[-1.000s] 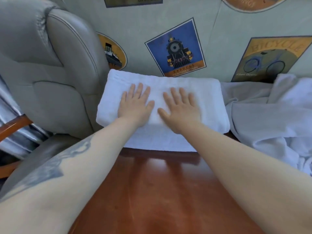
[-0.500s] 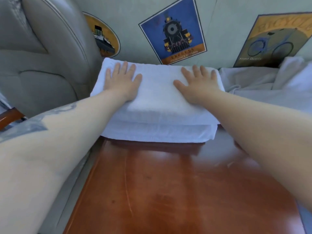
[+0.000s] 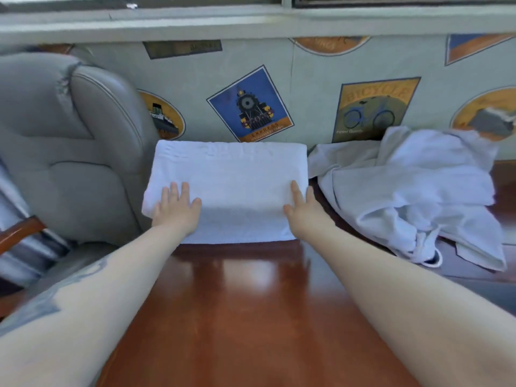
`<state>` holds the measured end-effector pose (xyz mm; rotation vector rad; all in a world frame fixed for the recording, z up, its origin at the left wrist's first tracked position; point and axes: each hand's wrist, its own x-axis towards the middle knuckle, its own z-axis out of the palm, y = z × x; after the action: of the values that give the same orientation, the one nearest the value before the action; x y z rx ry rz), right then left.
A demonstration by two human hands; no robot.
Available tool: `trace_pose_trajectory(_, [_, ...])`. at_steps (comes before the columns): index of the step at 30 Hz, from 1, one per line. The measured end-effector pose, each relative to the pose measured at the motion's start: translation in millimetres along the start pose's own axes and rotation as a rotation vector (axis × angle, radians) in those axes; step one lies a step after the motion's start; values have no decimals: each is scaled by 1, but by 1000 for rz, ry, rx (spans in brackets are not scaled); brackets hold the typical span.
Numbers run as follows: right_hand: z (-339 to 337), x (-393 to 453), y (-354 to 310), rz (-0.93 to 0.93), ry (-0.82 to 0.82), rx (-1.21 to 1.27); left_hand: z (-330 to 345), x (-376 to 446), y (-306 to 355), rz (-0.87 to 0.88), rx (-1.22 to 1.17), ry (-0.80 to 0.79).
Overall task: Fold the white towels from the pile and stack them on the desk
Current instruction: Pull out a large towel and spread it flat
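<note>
A stack of folded white towels (image 3: 229, 174) lies at the far edge of the reddish wooden desk (image 3: 251, 317), against the wall. My left hand (image 3: 176, 208) rests flat on the stack's near left corner with fingers straight. Flat on the near right corner lies my right hand (image 3: 303, 212), its fingers reaching along the right edge. A loose pile of unfolded white towels (image 3: 413, 191) lies crumpled on the desk to the right of the stack.
A grey padded chair (image 3: 69, 152) stands close against the desk's left side, touching the stack's left edge. The wall behind carries train, ship and bicycle posters, with a window sill above. A wooden armrest (image 3: 19, 233) shows at far left.
Both hands slid back from the far part of the stack to its near corners. The camera tilted up, bringing the window sill and more of the loose pile into view.
</note>
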<state>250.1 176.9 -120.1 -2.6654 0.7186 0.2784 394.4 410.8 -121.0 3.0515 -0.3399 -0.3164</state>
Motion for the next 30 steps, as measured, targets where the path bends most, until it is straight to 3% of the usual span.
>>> trace_pose_trajectory(5, [1,-68,35,-7,-27,-42,27,-76,71,189,-87,-51])
trace_pose_trajectory(11, [-34,-121,130,118,-66,-46,44,-161,200,467,-156,-62])
trace_pose_trajectory(16, [-69,-162,217,164,-35,-32,46,-214,287,561,-195,-59])
trace_pose_trajectory(23, [-80,-215,333,192,-105,55,73,-279,381,543,-217,-108])
trace_pose_trajectory(30, [-73,-241,405,200,-211,86,117,-322,424,422,-236,-209])
